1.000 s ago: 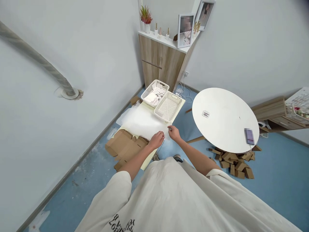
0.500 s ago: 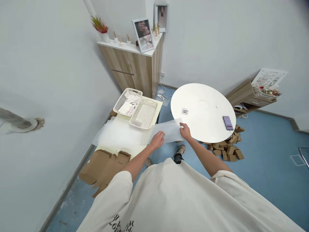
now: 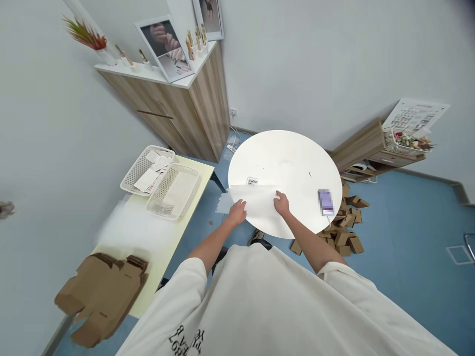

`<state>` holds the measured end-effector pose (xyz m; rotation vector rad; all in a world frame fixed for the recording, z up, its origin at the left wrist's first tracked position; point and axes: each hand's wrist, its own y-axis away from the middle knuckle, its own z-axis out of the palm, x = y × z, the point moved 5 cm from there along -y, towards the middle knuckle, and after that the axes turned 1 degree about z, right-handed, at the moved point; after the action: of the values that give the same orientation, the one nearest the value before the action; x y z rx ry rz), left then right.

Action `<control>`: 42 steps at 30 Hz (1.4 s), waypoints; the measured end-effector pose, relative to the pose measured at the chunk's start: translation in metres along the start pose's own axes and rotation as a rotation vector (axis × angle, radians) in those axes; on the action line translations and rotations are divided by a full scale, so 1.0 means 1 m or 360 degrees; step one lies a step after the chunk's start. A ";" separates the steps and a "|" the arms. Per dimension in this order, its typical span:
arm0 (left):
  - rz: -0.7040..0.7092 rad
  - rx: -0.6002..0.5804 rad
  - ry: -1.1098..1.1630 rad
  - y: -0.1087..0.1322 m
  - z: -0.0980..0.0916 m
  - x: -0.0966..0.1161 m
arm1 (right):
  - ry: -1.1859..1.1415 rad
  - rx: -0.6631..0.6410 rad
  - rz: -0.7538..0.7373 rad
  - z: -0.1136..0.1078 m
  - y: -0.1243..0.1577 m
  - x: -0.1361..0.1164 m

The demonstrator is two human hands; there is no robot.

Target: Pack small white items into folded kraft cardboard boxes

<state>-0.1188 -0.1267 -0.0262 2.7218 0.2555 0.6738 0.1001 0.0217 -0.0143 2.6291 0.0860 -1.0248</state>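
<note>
A thin translucent white sheet [image 3: 256, 200] lies partly over the near left edge of the round white table [image 3: 289, 163]. My left hand [image 3: 237, 212] grips its left part, which hangs past the table's rim. My right hand [image 3: 282, 203] pinches its right end on the tabletop. A small printed card [image 3: 252, 181] lies just beyond the sheet, and a blurred purple object [image 3: 325, 201] sits near the table's right edge.
To the left stands a low yellow table [image 3: 193, 170] with two white mesh baskets [image 3: 159, 180], a white sheet pile [image 3: 129, 230] and flat brown cardboard boxes [image 3: 100, 291]. Small brown boxes [image 3: 345, 232] lie on the blue floor. A wooden cabinet [image 3: 185, 106] stands behind.
I turned right from the low yellow table to the round table. Both hands carried the white sheet across and its right end now rests on the round tabletop.
</note>
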 end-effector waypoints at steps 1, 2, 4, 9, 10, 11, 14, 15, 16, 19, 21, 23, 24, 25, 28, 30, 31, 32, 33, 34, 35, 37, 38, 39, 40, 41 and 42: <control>-0.0011 -0.0003 -0.0011 -0.008 0.002 0.008 | 0.0005 -0.0006 0.0049 -0.006 -0.008 0.009; -0.0011 -0.0005 -0.0024 -0.016 0.004 0.015 | 0.0009 -0.0012 0.0095 -0.011 -0.016 0.018; 0.0011 -0.0025 -0.0053 -0.028 0.009 0.026 | 0.0027 -0.0024 0.0179 -0.019 -0.029 0.033; 0.0013 -0.0172 -0.0137 -0.049 0.019 0.035 | 0.0302 -0.0154 0.0230 -0.025 -0.040 0.055; 0.0011 -0.0216 -0.0155 -0.051 0.021 0.035 | 0.0429 -0.0156 0.0217 -0.026 -0.039 0.057; 0.0014 -0.0255 -0.0175 -0.053 0.023 0.035 | 0.0566 -0.0143 0.0196 -0.027 -0.038 0.057; 0.0035 -0.0295 -0.0241 -0.056 0.025 0.035 | 0.0867 -0.0195 0.0030 -0.026 -0.036 0.052; 0.0042 -0.0291 -0.0258 -0.057 0.025 0.035 | 0.0907 -0.0263 -0.0056 -0.022 -0.036 0.049; 0.0046 -0.0280 -0.0272 -0.057 0.024 0.035 | 0.0928 -0.0344 -0.0143 -0.018 -0.035 0.047; 0.0069 -0.0250 -0.0299 -0.059 0.023 0.037 | 0.0989 -0.0543 -0.0298 -0.007 -0.036 0.045; 0.0122 -0.0248 -0.0319 -0.060 0.023 0.039 | 0.1043 -0.0598 -0.0324 -0.001 -0.037 0.047; 0.0190 -0.0264 -0.0350 -0.061 0.024 0.041 | 0.1081 -0.0599 -0.0344 0.004 -0.036 0.049; 0.0222 -0.0269 -0.0370 -0.061 0.024 0.041 | 0.1092 -0.0586 -0.0361 0.005 -0.035 0.050; 0.0249 -0.0269 -0.0389 -0.061 0.024 0.042 | 0.1099 -0.0575 -0.0379 0.006 -0.034 0.050; 0.0302 -0.0202 -0.0431 -0.064 0.020 0.044 | 0.1087 -0.0549 -0.0391 0.006 -0.030 0.050; 0.0313 -0.0111 -0.0439 -0.070 0.014 0.047 | 0.1050 -0.0507 -0.0300 0.003 -0.029 0.053; 0.0313 -0.0066 -0.0437 -0.074 0.010 0.049 | 0.1025 -0.0476 -0.0227 0.000 -0.029 0.055; 0.0311 -0.0030 -0.0430 -0.078 0.007 0.051 | 0.0997 -0.0447 -0.0146 -0.002 -0.028 0.057; 0.0307 -0.0004 -0.0417 -0.083 0.003 0.052 | 0.0969 -0.0425 -0.0069 -0.004 -0.028 0.060; 0.0305 0.0010 -0.0401 -0.087 0.000 0.054 | 0.0939 -0.0417 -0.0007 -0.006 -0.027 0.062; 0.0301 0.0017 -0.0383 -0.091 -0.002 0.055 | 0.0907 -0.0419 0.0039 -0.007 -0.026 0.064; 0.0288 0.0017 -0.0356 -0.097 -0.006 0.055 | 0.0846 -0.0425 0.0103 -0.007 -0.023 0.066; 0.0280 0.0009 -0.0348 -0.099 -0.007 0.054 | 0.0818 -0.0421 0.0131 -0.008 -0.021 0.067; 0.0269 -0.0008 -0.0345 -0.100 -0.007 0.053 | 0.0794 -0.0412 0.0155 -0.008 -0.019 0.067; 0.0257 -0.0034 -0.0343 -0.101 -0.007 0.051 | 0.0776 -0.0403 0.0173 -0.007 -0.017 0.066; 0.0244 -0.0067 -0.0341 -0.102 -0.007 0.049 | 0.0764 -0.0401 0.0179 -0.007 -0.016 0.065; 0.0234 -0.0102 -0.0340 -0.103 -0.007 0.047 | 0.0759 -0.0408 0.0173 -0.006 -0.014 0.063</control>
<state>-0.0903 -0.0173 -0.0368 2.7410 -0.0166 0.4153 0.1485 0.0331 -0.0565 2.5475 0.1670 -0.3107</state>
